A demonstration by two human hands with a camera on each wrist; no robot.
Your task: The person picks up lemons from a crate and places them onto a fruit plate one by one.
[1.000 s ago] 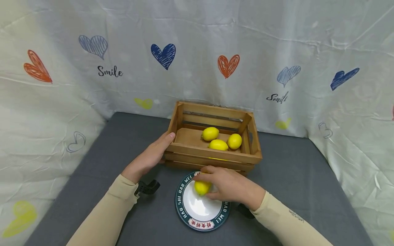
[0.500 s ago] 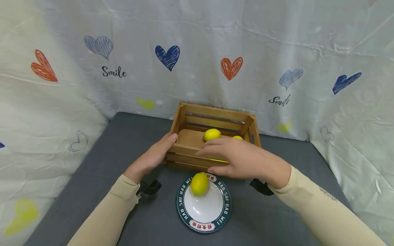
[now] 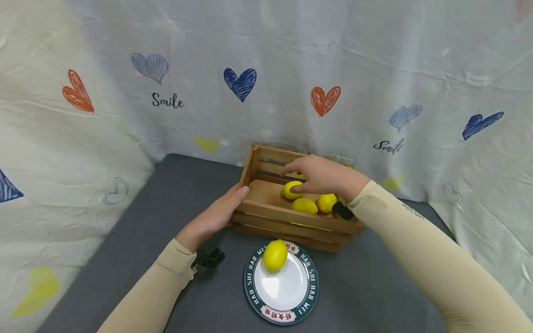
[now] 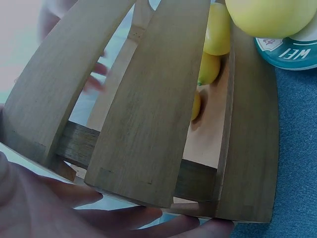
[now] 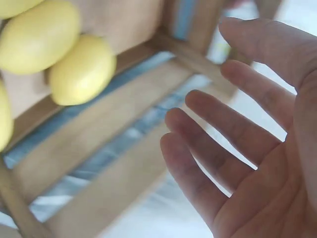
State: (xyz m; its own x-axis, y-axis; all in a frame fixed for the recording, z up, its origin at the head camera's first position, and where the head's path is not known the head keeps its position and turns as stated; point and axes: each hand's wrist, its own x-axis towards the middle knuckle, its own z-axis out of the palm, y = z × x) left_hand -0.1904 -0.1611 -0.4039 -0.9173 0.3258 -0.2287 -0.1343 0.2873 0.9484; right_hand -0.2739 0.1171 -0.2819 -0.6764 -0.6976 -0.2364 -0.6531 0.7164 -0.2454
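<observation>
My left hand (image 3: 214,215) holds the front left corner of a slatted wooden crate (image 3: 287,215), thumb at the rim. In the left wrist view its fingers (image 4: 119,215) lie along the crate's edge. Over the crate, my right hand (image 3: 322,175) has its fingers spread and nothing in them. Beneath it several lemons lie inside, among them one lemon (image 3: 292,190) partly behind the thumb and another lemon (image 3: 304,206) near the front slat. The right wrist view shows lemons (image 5: 81,69) apart from the fingertips. One lemon (image 3: 275,255) rests on a green-rimmed white plate (image 3: 287,296).
The crate stands on a dark grey tablecloth (image 3: 137,259), with the plate just in front of it. Behind the table hangs a pale curtain (image 3: 275,55) printed with hearts. A black wrist strap (image 3: 208,259) is on the left wrist.
My right hand has let go of the lemon on the plate and moved up and back over the crate. My left hand stays at the crate's corner. The head view has shifted slightly.
</observation>
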